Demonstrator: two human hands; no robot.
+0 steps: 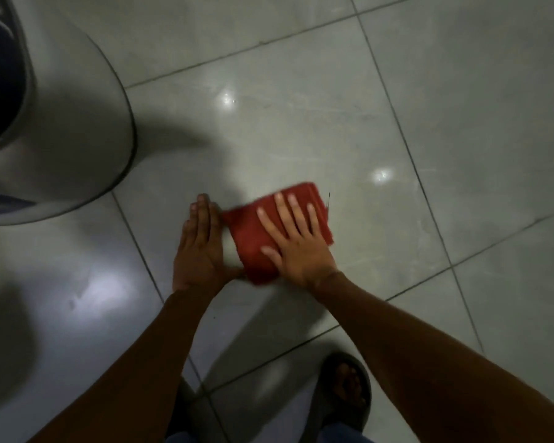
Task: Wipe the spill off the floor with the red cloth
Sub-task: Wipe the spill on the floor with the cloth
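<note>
So my right hand (296, 243) is flat on top of the red cloth (277, 231), fingers spread out wide and palm pressing it down onto the tiled floor (349, 123). The cloth's folded into a rough rectangle, sitting on the pale tile right in front of me. My left hand (199, 247) is just beside its left edge, fingers pressed together and straight, thumb touching the cloth's near corner. Can't actually make out any spill, just 2 shiny light reflections on the tile. My sandal (343, 394) is down at the bottom, and there's a big grey rounded base (77, 129) off to the left.
</note>
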